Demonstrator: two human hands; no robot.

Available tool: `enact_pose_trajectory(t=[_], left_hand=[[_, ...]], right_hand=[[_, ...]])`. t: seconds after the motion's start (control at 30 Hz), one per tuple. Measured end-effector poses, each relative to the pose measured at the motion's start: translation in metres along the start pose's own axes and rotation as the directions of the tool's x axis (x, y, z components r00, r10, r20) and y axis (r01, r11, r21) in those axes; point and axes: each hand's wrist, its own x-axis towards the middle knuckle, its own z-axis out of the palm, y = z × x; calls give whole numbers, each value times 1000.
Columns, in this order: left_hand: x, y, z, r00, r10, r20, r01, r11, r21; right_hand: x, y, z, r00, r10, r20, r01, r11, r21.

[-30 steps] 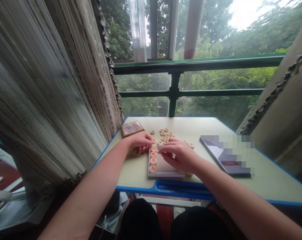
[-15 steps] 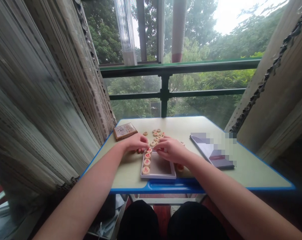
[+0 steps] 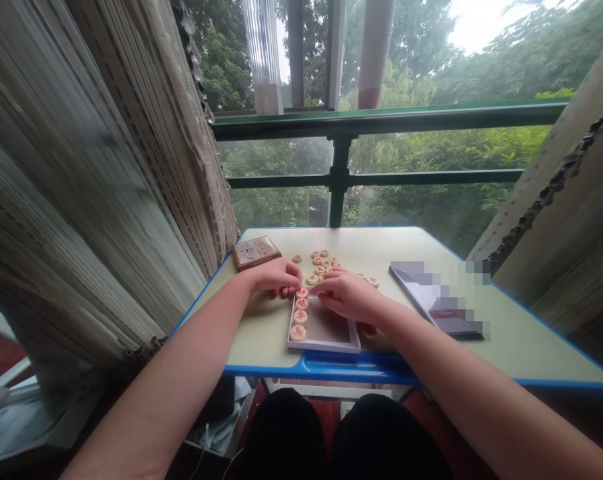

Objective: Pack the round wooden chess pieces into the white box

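Note:
On the table stands a shallow white box [image 3: 331, 346]. A column of round wooden xiangqi pieces with red characters runs along its left side, the nearest piece [image 3: 298, 333] lying in the front left corner. My left hand [image 3: 278, 275] is at the far left corner, fingers bent and closed beside the farthest piece [image 3: 302, 293] of the column. From the right, my right hand [image 3: 348, 293] reaches over the box's far edge, its fingers together and pointing at that same piece. What either hand's fingertips hold is hidden.
Loose xiangqi pieces [image 3: 320, 270] lie scattered beyond the box, with a few more right of my right hand. A brown patterned case [image 3: 256, 252] sits at the table's far left. On the right lies a partly blurred flat booklet [image 3: 431, 300]. Curtains and a green railing surround the table.
The view has shifted slightly, so the table appears a little higher and further right. Both hands stay at the far left part of the box, and the column of pieces looks the same.

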Motion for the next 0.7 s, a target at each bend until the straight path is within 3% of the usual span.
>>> enact_pose_trajectory(t=[0.13, 0.2, 0.27, 0.37, 0.43, 0.53, 0.6, 0.7], left_hand=[[2, -2, 0, 1000, -6, 2, 6, 999, -44], [4, -5, 0, 1000, -7, -1, 7, 998, -59], [7, -8, 1, 999, -11, -35, 9, 998, -57], [12, -11, 4, 985, 31, -167, -28, 999, 20], [14, -9, 7, 956, 130, -263, -115, 991, 71], [15, -3, 12, 890, 245, -385, -277, 960, -31], [15, 0, 13, 855, 260, -448, -359, 922, -149], [13, 3, 12, 829, 283, -483, -410, 894, -181]], right_hand=[[-1, 7, -2, 985, 23, -169, -27, 999, -22], [-3, 14, -8, 943, 100, -316, -109, 994, -12], [-6, 21, -18, 863, 223, -452, -222, 973, 56], [-10, 33, -34, 682, 480, -552, -405, 876, 263], [-11, 38, -42, 610, 623, -489, -493, 782, 382], [-14, 40, -51, 660, 725, -194, -616, 671, 411], [-17, 37, -55, 692, 722, -2, -692, 664, 283], [-25, 27, -64, 663, 721, 201, -739, 674, 23]])
